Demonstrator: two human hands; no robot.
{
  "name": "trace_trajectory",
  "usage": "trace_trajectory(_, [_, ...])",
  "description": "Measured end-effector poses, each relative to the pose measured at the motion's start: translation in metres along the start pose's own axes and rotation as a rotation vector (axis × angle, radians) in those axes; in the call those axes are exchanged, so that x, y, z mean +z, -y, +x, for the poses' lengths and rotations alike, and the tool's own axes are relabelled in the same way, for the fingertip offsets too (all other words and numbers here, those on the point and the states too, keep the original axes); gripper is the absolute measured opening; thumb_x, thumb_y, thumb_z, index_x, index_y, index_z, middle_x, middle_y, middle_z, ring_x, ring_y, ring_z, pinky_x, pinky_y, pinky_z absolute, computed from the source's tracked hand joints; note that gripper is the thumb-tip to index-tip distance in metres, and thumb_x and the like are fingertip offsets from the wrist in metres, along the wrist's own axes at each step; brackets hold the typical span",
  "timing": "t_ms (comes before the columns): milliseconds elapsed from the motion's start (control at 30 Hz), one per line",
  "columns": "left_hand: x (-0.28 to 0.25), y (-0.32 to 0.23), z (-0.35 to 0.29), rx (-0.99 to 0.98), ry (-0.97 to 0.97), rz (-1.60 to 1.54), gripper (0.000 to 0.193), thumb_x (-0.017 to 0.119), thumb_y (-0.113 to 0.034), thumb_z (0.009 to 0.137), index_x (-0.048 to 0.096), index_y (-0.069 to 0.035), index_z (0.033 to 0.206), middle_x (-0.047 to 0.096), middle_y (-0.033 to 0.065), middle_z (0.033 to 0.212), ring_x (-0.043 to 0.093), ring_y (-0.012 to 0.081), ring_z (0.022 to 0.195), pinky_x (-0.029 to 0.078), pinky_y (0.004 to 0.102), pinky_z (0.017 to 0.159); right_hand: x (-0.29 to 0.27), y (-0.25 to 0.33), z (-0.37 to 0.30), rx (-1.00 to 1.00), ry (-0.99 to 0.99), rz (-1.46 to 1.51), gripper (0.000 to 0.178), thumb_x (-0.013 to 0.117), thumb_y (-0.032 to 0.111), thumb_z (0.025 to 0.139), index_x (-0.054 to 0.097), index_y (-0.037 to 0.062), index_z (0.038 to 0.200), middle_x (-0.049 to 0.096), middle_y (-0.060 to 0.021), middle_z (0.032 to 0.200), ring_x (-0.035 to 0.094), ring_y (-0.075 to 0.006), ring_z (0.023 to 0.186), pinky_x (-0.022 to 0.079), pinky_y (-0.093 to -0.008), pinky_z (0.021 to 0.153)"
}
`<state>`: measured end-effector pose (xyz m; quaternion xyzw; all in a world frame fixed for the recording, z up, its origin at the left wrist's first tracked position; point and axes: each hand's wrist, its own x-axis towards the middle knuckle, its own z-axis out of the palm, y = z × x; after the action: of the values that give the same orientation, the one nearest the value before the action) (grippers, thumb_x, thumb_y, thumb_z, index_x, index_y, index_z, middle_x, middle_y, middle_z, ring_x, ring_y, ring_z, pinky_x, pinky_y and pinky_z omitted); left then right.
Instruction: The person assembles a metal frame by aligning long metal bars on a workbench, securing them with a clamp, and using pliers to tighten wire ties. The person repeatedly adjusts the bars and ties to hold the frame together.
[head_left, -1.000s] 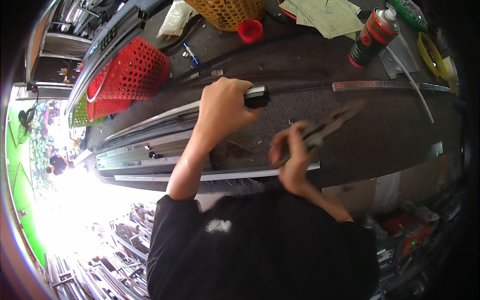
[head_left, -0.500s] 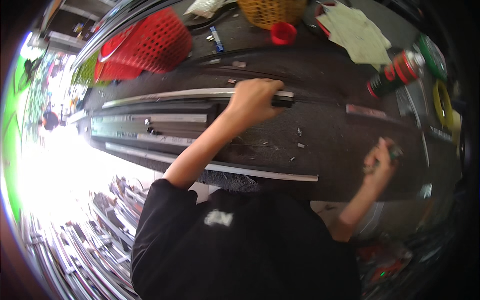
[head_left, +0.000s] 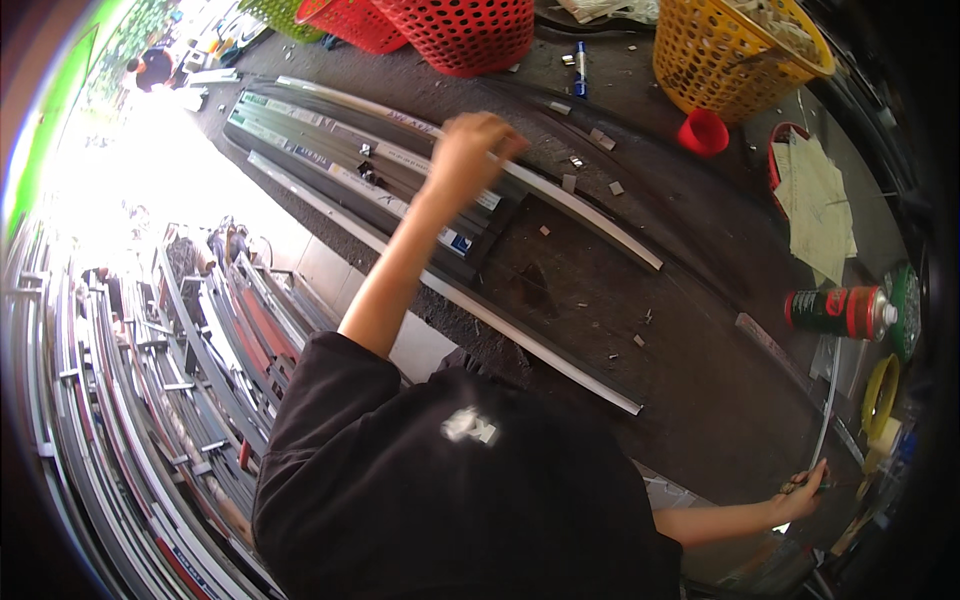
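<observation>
My left hand [head_left: 472, 158] is over the farthest of several long metal profile strips on the dark workbench, partway along it. Its fingers are bent and smeared by motion, so whether they grip the far strip [head_left: 585, 213] cannot be told. That strip runs slantwise, its right end lying well beyond my hand. Nearer my body is another long pale strip [head_left: 530, 342], with shorter labelled profiles [head_left: 350, 180] between the two. At the lower right, my right hand [head_left: 800, 498] is closed around a small green and metallic object [head_left: 797, 484], mostly hidden by the fingers.
Red basket [head_left: 455, 35], yellow basket [head_left: 700, 65], red cup [head_left: 703, 132] and blue marker [head_left: 580, 70] stand or lie along the back. To the right are papers [head_left: 815, 205], a spray can [head_left: 840, 311] and yellow tape [head_left: 880, 395]. Racked metal profiles [head_left: 130, 400] fill the lower left.
The view has turned and shifted, so the strips now slant. My left hand has gone from the far strip's right end to its middle. My right hand has moved outward to the lower right.
</observation>
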<state>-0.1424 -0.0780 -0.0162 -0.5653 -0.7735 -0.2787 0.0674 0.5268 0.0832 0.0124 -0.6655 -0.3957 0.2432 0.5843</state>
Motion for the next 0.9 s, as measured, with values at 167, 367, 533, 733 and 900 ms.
trace_trajectory(167, [-0.017,0.08,-0.031,-0.091,-0.08,0.163,0.02,0.065,-0.023,0.093,0.072,-0.004,0.092,0.069,0.0109,0.096,0.064,0.0314,0.096,0.047,0.0429,0.088,-0.002,-0.029,0.02,-0.007,-0.068,-0.031,0.013,0.076,0.016,0.088,0.069,0.0047,0.089,0.052,-0.0005,0.057,0.044,-0.0078,0.046,0.032,-0.0241,0.045])
trace_trajectory(367, [-0.004,0.082,-0.036,-0.14,-0.211,0.144,0.019,0.069,-0.023,0.083,0.073,-0.005,0.082,0.07,0.0087,0.084,0.066,0.0274,0.09,0.046,0.0396,0.088,0.032,-0.026,-0.003,0.002,-0.189,-0.202,0.013,0.072,0.013,0.09,0.067,0.0012,0.091,0.056,-0.0043,0.064,0.048,-0.0106,0.047,0.037,-0.0257,0.043])
trace_trajectory(533, [-0.013,0.075,-0.036,-0.213,-0.137,0.122,0.019,0.068,-0.024,0.087,0.072,-0.006,0.086,0.069,0.0081,0.092,0.065,0.026,0.095,0.044,0.0391,0.093,0.063,-0.012,-0.042,-0.179,-0.227,-0.33,0.063,0.083,0.043,0.082,0.066,-0.0098,0.111,0.068,-0.0289,0.11,0.066,-0.0417,0.092,0.05,-0.0529,0.09])
trace_trajectory(733, [-0.046,0.094,-0.065,-0.256,-0.369,0.217,0.028,0.071,-0.033,0.089,0.069,-0.017,0.112,0.061,0.0067,0.126,0.051,0.0277,0.127,0.032,0.047,0.109,0.092,0.015,-0.079,-0.876,-0.597,-0.227,0.058,0.081,0.035,0.086,0.06,-0.0119,0.114,0.06,-0.031,0.117,0.06,-0.0434,0.103,0.046,-0.0527,0.089])
trace_trajectory(900, [-0.066,0.148,-0.1,-0.222,0.1,0.262,0.049,0.051,-0.03,0.103,0.044,-0.026,0.151,0.038,0.0041,0.159,0.028,0.0258,0.151,0.021,0.0541,0.122,0.128,0.083,-0.16,-0.753,-0.438,0.147,0.045,0.077,0.026,0.091,0.059,-0.0089,0.114,0.061,-0.0254,0.114,0.06,-0.0342,0.098,0.047,-0.0511,0.087])
